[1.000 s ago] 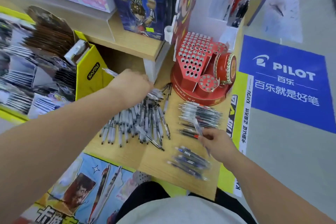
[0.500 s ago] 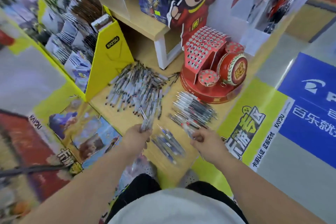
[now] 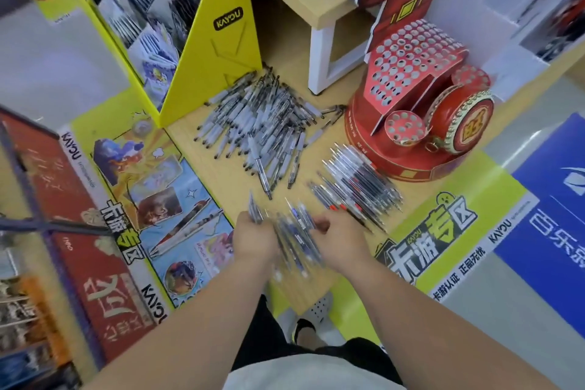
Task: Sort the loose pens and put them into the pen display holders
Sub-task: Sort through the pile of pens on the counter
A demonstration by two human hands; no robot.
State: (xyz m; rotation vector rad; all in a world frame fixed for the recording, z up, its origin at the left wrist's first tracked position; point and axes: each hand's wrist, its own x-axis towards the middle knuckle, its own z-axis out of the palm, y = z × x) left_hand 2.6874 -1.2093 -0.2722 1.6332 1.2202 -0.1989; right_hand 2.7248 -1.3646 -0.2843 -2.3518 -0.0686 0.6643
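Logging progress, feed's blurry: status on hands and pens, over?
Left hand grips a few slim plastic pens. Right hand on the small blue pen pile, grip blurred. Red drum-shaped cardboard holder holes look empty. Nothing in the way.

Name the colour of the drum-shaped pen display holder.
The pen display holder is red with gold trim; head view.

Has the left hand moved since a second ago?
Yes. The left hand left the grey pen pile beside the yellow box and drew back to the blue pens.

The head camera looks down and forward, seemingly close above the wooden counter [image 3: 228, 190], edges blurred.
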